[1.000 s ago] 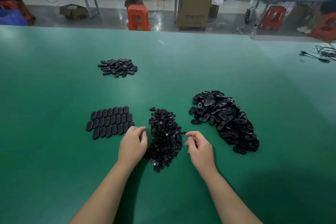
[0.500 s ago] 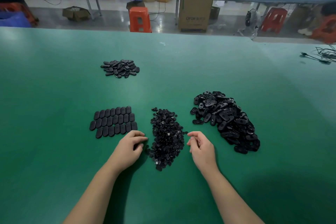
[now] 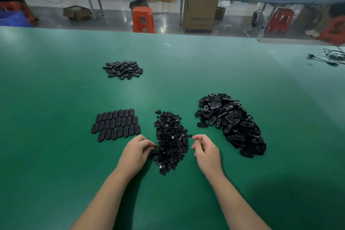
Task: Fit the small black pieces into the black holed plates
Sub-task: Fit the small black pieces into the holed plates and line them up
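Observation:
A heap of small black pieces point(image 3: 170, 140) lies on the green table between my hands. My left hand point(image 3: 137, 152) rests at the heap's left edge, its curled fingertips touching the pieces; whether it pinches one is hidden. My right hand point(image 3: 206, 150) hovers at the heap's right edge with fingers loosely curled and nothing visible in them. Flat oval black plates point(image 3: 116, 124) are laid out in three neat rows to the left of the heap. A large loose pile of holed plates point(image 3: 231, 124) sits to the right.
A smaller pile of black oval parts point(image 3: 123, 69) lies farther back on the left. Black cables point(image 3: 328, 57) lie at the table's far right. Beyond the table's far edge stand an orange stool point(image 3: 143, 19) and a cardboard box point(image 3: 199, 14).
My left hand drew back from the rows of plates and moved right to the edge of the small-piece heap. My right hand has barely moved.

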`<state>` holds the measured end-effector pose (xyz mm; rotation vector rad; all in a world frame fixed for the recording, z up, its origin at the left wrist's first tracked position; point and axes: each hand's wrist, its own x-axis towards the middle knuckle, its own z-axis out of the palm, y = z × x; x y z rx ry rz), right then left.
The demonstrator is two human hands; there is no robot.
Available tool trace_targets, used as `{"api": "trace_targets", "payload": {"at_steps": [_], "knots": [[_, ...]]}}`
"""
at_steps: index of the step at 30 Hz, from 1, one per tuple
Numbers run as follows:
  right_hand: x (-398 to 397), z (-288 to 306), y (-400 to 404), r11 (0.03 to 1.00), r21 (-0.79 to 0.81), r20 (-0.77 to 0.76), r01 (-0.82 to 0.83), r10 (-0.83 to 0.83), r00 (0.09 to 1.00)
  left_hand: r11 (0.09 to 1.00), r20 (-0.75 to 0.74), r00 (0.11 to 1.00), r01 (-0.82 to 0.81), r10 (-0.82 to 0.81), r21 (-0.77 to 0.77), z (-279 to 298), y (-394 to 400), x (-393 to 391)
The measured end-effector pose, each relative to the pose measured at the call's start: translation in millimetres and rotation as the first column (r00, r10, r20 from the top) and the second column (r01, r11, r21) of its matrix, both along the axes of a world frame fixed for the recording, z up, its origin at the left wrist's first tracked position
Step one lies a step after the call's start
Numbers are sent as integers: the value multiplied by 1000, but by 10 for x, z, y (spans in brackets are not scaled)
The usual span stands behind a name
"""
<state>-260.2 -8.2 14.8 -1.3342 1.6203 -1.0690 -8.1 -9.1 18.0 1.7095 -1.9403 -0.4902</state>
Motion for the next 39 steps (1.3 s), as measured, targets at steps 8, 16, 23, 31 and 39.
{"api": "trace_targets", "payload": {"at_steps": [8,16,23,31,39], "knots": [[0,-9,-5,1000,2,-1,-3,3,1000,967,-25,970,-242,241,-77,-40,-163,-263],[9,57,-117,996,-92,-290,-12,-15,957,954,-181,960,-244,213,-174,-34,-185,-415],[-226,287,-662,989,105,-786,-107,148,600,936,-146,972,-221,186,-274,-56,-157,-403],[-304,313,-815,975,192,-758,-114,222,613,944,-121,978,-198,172,-264,-54,-147,-397],[-301,366,-824,955,271,-667,-117,274,693,936,-108,978,-205,181,-285,-20,-128,-415]]}}
